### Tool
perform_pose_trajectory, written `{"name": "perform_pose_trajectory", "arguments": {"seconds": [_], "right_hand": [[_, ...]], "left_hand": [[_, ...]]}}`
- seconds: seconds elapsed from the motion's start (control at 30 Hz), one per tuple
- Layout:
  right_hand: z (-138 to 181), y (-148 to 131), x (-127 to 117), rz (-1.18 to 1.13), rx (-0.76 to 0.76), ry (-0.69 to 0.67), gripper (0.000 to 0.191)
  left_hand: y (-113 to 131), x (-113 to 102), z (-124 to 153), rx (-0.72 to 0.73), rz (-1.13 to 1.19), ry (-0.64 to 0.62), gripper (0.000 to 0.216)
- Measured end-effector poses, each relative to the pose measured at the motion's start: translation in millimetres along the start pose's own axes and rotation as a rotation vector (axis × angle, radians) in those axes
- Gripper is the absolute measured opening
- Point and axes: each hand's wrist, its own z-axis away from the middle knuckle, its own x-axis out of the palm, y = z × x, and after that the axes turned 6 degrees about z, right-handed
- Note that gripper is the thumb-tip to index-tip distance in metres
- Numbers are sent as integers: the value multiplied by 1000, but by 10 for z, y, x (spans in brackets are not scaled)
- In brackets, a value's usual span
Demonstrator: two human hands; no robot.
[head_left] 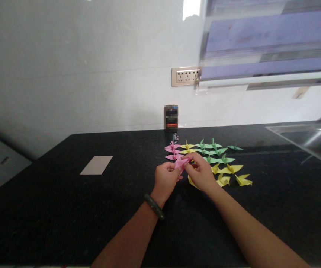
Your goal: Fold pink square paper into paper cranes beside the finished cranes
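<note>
A folded piece of pink origami paper (pixel 180 163) is pinched between both my hands above the dark counter. My left hand (pixel 165 178), with a dark bangle at the wrist, is closed on its left side. From the right, my right hand (pixel 202 173) grips its upper right corner with thumb and fingers. Just beyond my hands stand rows of folded paper cranes: pink cranes (pixel 172 152), yellow cranes (pixel 231 169) and green cranes (pixel 223 159). My right hand partly hides some of the yellow ones.
A stack or sheet of pale square paper (pixel 96 165) lies on the black counter (pixel 51 208) to the left. A phone-like device (pixel 171 117) leans against the wall at the back. A metal sink (pixel 316 137) is at the right, and a wall socket (pixel 186 76) sits above.
</note>
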Motion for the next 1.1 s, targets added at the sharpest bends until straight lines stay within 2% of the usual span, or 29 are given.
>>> {"name": "perform_pose_trajectory", "arguments": {"seconds": [0.13, 0.27, 0.63, 0.77, 0.87, 0.97, 1.1], "right_hand": [[3, 56, 25, 45, 22, 38, 9], [12, 46, 29, 59, 16, 41, 7], [8, -43, -14, 177, -83, 80, 22], [16, -47, -21, 164, -24, 84, 29], [22, -35, -23, 76, 32, 47, 32], [23, -19, -7, 23, 15, 4, 21], [21, -2, 26, 38, 11, 13, 10]], "left_hand": [[-81, -31, -21, 92, -33, -24, 20], [-78, -36, -13, 112, -84, -30, 21], [-58, -37, 1, 114, -82, -18, 17], [-36, -21, 10, 110, -80, -10, 15], [-2, -6, 12, 52, -34, 6, 13], [4, -3, 1, 7, 25, 26, 15], [-47, -28, -18, 88, -41, 29, 18]]}}
